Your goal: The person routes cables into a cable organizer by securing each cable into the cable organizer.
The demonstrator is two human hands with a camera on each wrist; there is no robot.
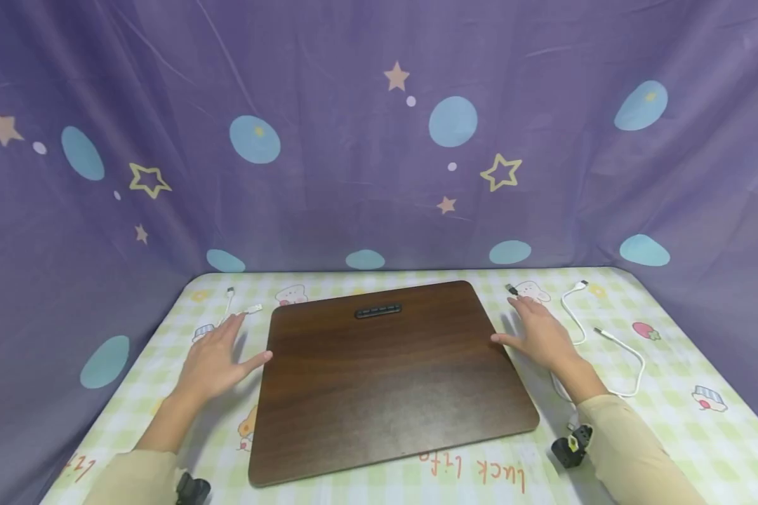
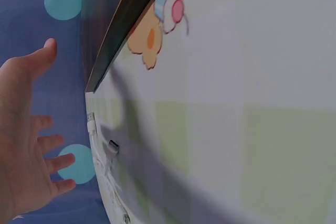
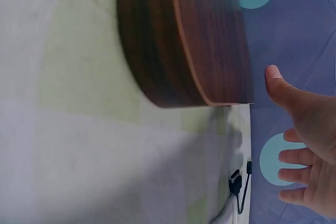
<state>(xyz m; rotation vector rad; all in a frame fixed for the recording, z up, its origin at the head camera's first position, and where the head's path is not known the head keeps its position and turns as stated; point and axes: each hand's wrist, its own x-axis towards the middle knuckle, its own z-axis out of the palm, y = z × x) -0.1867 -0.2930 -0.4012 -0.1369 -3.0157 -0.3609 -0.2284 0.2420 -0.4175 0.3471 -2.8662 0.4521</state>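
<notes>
A brown wood-grain board [image 1: 391, 379] with rounded corners lies slightly askew on the table, and a black slotted strip [image 1: 377, 311] is set near its far edge. Beside its left edge, my left hand [image 1: 211, 361] hovers with fingers spread and the thumb toward the board. My right hand [image 1: 540, 337] is at the opposite edge in a similar pose, palm facing inward. Both wrist views show the left hand [image 2: 26, 145] and right hand [image 3: 310, 150] holding nothing. Whether either thumb touches the board in the head view is hard to tell.
White cable ends [image 1: 253, 308] lie beyond my left hand, partly hidden by it. To the right are a black USB plug [image 1: 512, 288], a white cable [image 1: 570, 308] and another white cable [image 1: 638, 361], partly under my right arm. A purple patterned curtain [image 1: 328, 175] stands behind the checked tablecloth [image 1: 613, 294].
</notes>
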